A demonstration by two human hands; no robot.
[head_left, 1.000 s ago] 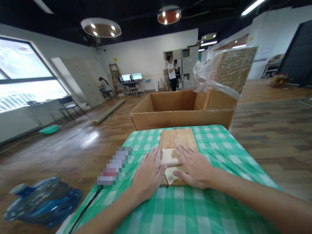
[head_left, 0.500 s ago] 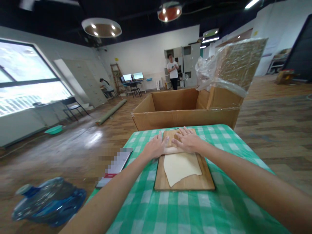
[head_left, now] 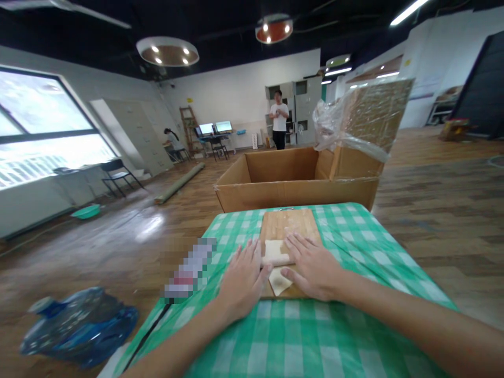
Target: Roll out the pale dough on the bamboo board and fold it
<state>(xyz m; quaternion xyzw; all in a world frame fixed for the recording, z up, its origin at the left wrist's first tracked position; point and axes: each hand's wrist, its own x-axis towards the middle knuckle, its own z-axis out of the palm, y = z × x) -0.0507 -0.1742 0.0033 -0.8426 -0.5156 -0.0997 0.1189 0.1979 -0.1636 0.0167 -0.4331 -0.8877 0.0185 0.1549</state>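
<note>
My left hand [head_left: 243, 278] lies flat with its fingers stretched forward over the left end of a pale rolling pin [head_left: 277, 260]. On the pin's right end rests my right hand [head_left: 315, 265], palm down, fingers extended. Both ends of the pin are covered by the hands. Beneath it a thin sheet of dough [head_left: 279, 283] shows on the far and near sides, its near edge pointed. The dough lies on a wooden cutting board [head_left: 289, 219], whose near corners are partly hidden by my hands.
A green checked tablecloth [head_left: 299, 336] covers the table. At left lies a blurred-out flat object [head_left: 191, 270] with a black cable. A large water bottle [head_left: 79, 325] is on the floor. Beyond the table stands an open cardboard box [head_left: 291, 191]; a person [head_left: 279, 118] stands behind it.
Both hands and the rolling pin have come back toward me, from the far part of the dough to nearer its front edge. The far part of the board and dough now shows.
</note>
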